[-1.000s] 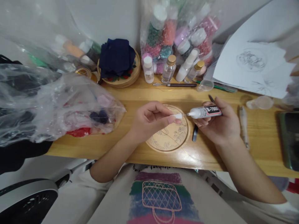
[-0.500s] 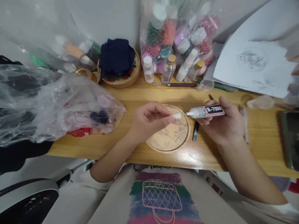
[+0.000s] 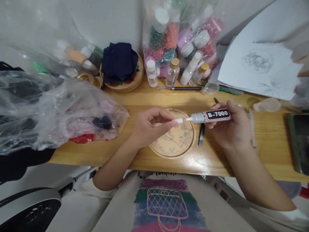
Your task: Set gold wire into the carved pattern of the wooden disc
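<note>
My right hand (image 3: pixel 229 129) is closed around a B-7000 glue tube (image 3: pixel 210 116), its nozzle aimed left. Between the thumb and fingertips of my left hand (image 3: pixel 154 125) is a small white cap (image 3: pixel 179 120), and the nozzle tip meets it or lies just short of it; I cannot tell which. Below both hands lies a round wooden board (image 3: pixel 172 146) with a line drawing of waves. A thin thread (image 3: pixel 193 158) runs over the board and off to the right. Dark tweezers (image 3: pixel 201 135) rest beside the board, partly under the tube.
Clear bottles (image 3: pixel 173 73) and a craft knife (image 3: pixel 185 88) stand and lie behind. Plastic bags (image 3: pixel 96 112) cover the left side. Dark blue cloth (image 3: pixel 119 62) sits on a round wooden box (image 3: pixel 131 84). Drawing paper (image 3: pixel 256 74) and a phone (image 3: pixel 299 145) are at right.
The glue tube has shifted slightly left, bringing its nozzle closer to the white cap. The view has moved a little; both hands keep their holds.
</note>
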### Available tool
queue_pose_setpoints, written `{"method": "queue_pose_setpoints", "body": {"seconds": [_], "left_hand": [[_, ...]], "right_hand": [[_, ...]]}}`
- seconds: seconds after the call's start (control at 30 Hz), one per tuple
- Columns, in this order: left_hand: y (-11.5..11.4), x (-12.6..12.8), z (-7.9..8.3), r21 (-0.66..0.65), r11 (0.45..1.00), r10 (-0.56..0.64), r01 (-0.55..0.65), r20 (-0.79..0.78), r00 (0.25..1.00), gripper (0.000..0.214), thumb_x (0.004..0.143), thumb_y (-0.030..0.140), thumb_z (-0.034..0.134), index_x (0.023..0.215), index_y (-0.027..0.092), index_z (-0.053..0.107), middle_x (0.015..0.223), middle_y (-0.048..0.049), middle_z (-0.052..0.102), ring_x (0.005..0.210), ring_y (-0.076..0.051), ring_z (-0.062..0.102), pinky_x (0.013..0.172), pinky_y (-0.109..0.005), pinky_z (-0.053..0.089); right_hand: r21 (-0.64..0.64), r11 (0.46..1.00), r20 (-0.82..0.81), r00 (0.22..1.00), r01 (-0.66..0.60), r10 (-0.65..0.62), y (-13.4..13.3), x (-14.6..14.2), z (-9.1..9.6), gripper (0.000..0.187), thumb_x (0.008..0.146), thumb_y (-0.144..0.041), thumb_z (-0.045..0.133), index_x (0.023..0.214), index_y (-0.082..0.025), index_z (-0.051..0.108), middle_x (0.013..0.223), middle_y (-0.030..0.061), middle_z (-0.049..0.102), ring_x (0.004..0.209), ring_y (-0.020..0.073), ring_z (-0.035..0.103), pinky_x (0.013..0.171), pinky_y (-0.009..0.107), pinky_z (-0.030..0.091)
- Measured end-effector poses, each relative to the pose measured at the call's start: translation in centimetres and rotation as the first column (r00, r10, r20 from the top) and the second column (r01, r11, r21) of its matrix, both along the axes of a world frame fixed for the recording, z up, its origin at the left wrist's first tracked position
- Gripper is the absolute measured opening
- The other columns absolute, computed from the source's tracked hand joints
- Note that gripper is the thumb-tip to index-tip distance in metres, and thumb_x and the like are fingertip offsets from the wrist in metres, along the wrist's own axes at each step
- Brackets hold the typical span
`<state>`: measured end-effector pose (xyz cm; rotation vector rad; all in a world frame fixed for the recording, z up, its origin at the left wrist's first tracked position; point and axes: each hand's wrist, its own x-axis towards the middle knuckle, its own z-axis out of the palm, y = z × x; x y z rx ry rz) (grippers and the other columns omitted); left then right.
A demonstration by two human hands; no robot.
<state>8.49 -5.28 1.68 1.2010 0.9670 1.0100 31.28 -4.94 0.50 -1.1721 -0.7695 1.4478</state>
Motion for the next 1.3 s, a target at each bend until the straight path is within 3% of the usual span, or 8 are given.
{"method": "queue_pose_setpoints", "body": {"seconds": [0.13,0.37,0.5,0.6,0.7,1.0,1.17,1.3], "left_hand": [[0.1,-0.1,-0.3,0.02,0.999,-0.026,0.026,-0.028,0.999,0.014,0.08,0.029,0.08,0.08,0.022,0.069,0.079,-0.0009,0.072,0.071,-0.015,0.069,0.065,-0.027,0.054],[0.7,0.0,0.1,0.301,0.949,0.007,0.09,-0.306,0.952,0.009,0.088,0.022,0.065,0.095,0.02,0.068,0.096,-0.005,0.074,0.088,-0.017,0.069,0.08,-0.03,0.054],[1.1,0.8,0.9,0.501,0.776,0.046,0.382,-0.65,0.759,0.028,0.09,0.027,0.068,0.116,0.016,0.066,0.11,-0.0096,0.072,0.102,-0.023,0.067,0.09,-0.037,0.053],[2.0,1.2,1.4,0.469,0.691,0.104,0.55,-0.817,0.566,0.03,0.095,0.025,0.063,0.124,0.016,0.063,0.112,-0.008,0.073,0.103,-0.022,0.066,0.091,-0.036,0.052],[3.6,0.6,1.4,0.406,0.738,0.176,0.539,-0.887,0.427,0.028,0.094,0.029,0.065,0.119,0.017,0.066,0.11,-0.0065,0.073,0.102,-0.023,0.066,0.093,-0.037,0.051],[7.3,-2.6,-1.2,0.343,0.81,0.253,0.475,-0.936,0.244,0.027,0.089,0.018,0.061,0.114,0.018,0.07,0.104,-0.0097,0.07,0.101,-0.029,0.063,0.088,-0.044,0.052],[6.4,-2.5,-1.2,0.387,0.782,0.309,0.489,-0.922,0.235,0.031,0.091,0.015,0.055,0.121,0.016,0.066,0.113,-0.0129,0.066,0.107,-0.031,0.06,0.09,-0.048,0.052],[4.3,-2.9,-0.5,0.476,0.671,0.364,0.569,-0.879,0.307,0.027,0.096,0.012,0.047,0.117,0.013,0.065,0.121,-0.0148,0.064,0.112,-0.029,0.06,0.095,-0.046,0.051]], "right_hand": [[-0.016,1.0,-0.031,0.999,0.023,-0.024,0.0,-0.2,0.1,0.028,0.075,-0.051,0.075,0.065,-0.025,0.075,0.046,0.0009,0.059,0.042,0.0107,0.05,0.041,0.026,0.031],[-0.008,0.998,-0.066,0.996,-0.061,0.061,-0.5,-0.9,0.3,0.034,0.074,-0.057,0.076,0.073,-0.023,0.074,0.054,-0.0004,0.065,0.047,0.0112,0.057,0.047,0.024,0.044],[-0.002,0.976,-0.071,0.974,-0.218,0.217,-0.9,-1.3,0.3,0.042,0.073,-0.062,0.074,0.082,-0.022,0.073,0.064,0.0031,0.07,0.057,0.0181,0.064,0.051,0.029,0.048],[0.014,0.949,-0.069,0.946,-0.316,0.316,-0.9,-1.1,0.2,0.045,0.077,-0.064,0.069,0.09,-0.021,0.071,0.076,0.0052,0.073,0.065,0.0195,0.066,0.058,0.031,0.051],[0.027,0.96,-0.074,0.957,-0.279,0.28,-0.6,-0.7,0.1,0.047,0.076,-0.067,0.069,0.09,-0.022,0.068,0.08,0.0039,0.074,0.064,0.0158,0.064,0.058,0.028,0.05],[-0.019,0.995,-0.063,0.993,-0.1,0.099,0.1,-0.4,0.2,0.051,0.068,-0.067,0.073,0.088,-0.02,0.067,0.066,0.0002,0.069,0.054,0.012,0.058,0.054,0.025,0.047],[0.057,0.998,0.226,0.974,0.022,-0.034,0.0,-0.3,-0.3,0.042,0.071,-0.062,0.069,0.08,-0.021,0.065,0.059,-0.0017,0.062,0.049,0.0116,0.051,0.05,0.026,0.04],[0.207,0.978,0.728,0.663,0.031,-0.175,-0.2,0.4,0.3,0.021,0.076,-0.041,0.064,0.071,-0.022,0.06,0.056,-0.0027,0.055,0.051,0.0126,0.048,0.052,0.027,0.034]]}}
